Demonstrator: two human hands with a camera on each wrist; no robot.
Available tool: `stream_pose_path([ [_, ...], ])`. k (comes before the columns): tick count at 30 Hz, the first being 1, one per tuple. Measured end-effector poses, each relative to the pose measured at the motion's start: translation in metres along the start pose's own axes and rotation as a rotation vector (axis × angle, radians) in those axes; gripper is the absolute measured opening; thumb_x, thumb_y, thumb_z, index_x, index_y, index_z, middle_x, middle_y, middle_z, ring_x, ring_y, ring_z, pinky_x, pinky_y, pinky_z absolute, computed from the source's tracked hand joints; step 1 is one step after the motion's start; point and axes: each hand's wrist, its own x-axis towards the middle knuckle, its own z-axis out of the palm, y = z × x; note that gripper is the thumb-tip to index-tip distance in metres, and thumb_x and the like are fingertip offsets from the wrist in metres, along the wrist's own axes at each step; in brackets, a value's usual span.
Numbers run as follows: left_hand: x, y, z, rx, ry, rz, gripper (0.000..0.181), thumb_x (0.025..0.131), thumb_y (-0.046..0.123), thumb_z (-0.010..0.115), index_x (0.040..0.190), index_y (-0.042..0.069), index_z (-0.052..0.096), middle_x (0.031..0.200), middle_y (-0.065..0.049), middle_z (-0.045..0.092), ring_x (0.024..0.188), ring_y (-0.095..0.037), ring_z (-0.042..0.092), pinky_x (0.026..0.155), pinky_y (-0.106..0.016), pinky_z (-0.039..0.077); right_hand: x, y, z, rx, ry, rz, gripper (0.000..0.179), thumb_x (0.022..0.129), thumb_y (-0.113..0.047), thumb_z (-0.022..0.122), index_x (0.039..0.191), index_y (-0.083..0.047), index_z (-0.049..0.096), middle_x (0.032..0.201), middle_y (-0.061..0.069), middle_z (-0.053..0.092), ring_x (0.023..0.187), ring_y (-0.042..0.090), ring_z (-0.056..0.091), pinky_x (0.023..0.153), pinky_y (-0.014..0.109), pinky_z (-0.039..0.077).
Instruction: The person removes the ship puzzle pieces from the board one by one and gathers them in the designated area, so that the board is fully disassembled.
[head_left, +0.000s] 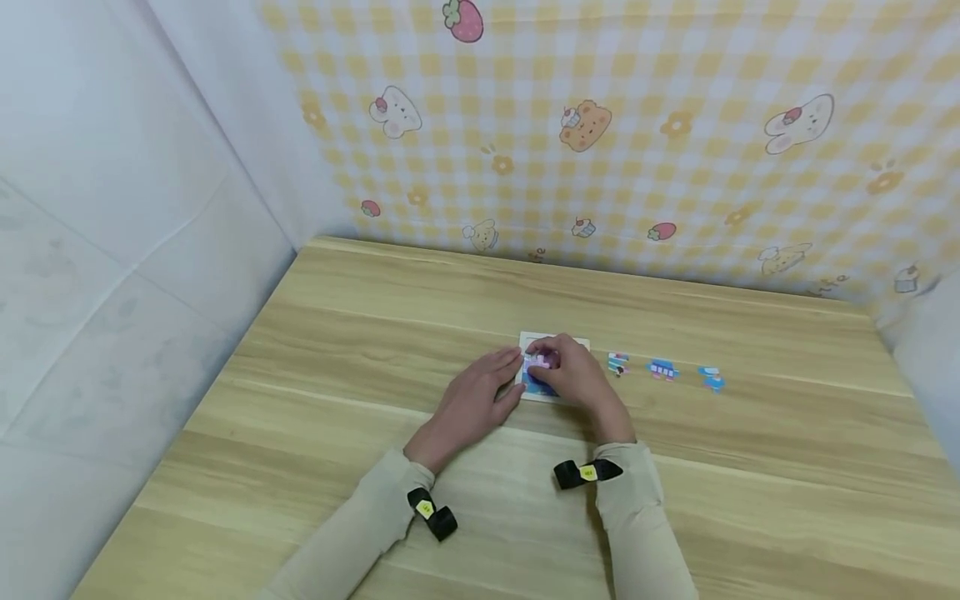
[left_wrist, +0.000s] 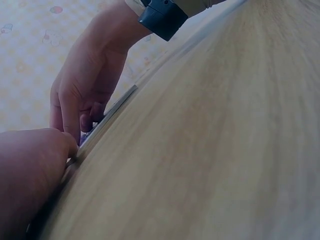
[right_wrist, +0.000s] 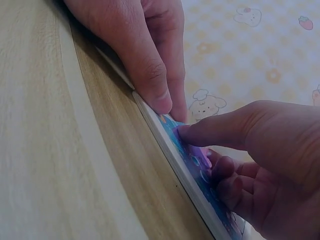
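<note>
A small jigsaw puzzle board [head_left: 534, 336] with a white frame and a blue picture lies flat on the table. My left hand [head_left: 477, 395] rests at its left side, fingers fairly straight, with the thumb [right_wrist: 159, 97] touching the frame's edge. Over the board, my right hand [head_left: 583, 379] holds a pink-purple puzzle piece [head_left: 537, 363] between thumb and fingers, down against the picture. In the right wrist view the right thumb [right_wrist: 215, 129] touches the purple part of the picture; curled fingers hide much of the rest.
Right of the board lie three loose puzzle pieces: a multicoloured one [head_left: 618, 364], a blue-purple one [head_left: 663, 369] and a blue-white one [head_left: 711, 378]. The wood-grain table [head_left: 420, 292] meets a yellow checked cloth [head_left: 525, 192] behind and a white wall at the left.
</note>
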Motion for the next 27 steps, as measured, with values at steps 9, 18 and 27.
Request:
stream_pose_path([
  [9,0.008,0.000,-0.003,-0.017,0.033,-0.014,0.051,0.107,0.033,0.056,0.147,0.003,0.054,0.155,-0.007,0.051,0.147,-0.023,0.044,0.122,-0.037,0.034,0.005,0.001,-0.004,0.059,0.053,-0.007,0.022,0.093,-0.011,0.078,0.114,-0.008,0.075,0.085,0.008,0.055,0.075,0.021,0.049,0.066,0.032,0.040],
  [18,0.015,0.000,-0.004,0.010,0.090,-0.015,0.048,0.106,0.035,0.061,0.141,0.002,0.061,0.150,-0.008,0.056,0.142,-0.023,0.051,0.119,-0.037,0.039,0.010,0.005,-0.006,0.103,0.063,-0.032,0.017,0.096,-0.009,0.073,0.113,-0.008,0.076,0.084,0.006,0.058,0.071,0.019,0.049,0.063,0.030,0.041],
  [27,0.012,0.002,0.001,-0.004,0.073,-0.042,0.048,0.105,0.035,0.062,0.140,0.002,0.061,0.150,-0.008,0.057,0.141,-0.024,0.052,0.119,-0.039,0.040,0.008,0.012,-0.006,0.168,0.032,-0.030,0.015,0.098,-0.006,0.070,0.111,-0.002,0.075,0.079,0.004,0.063,0.068,0.017,0.051,0.061,0.026,0.043],
])
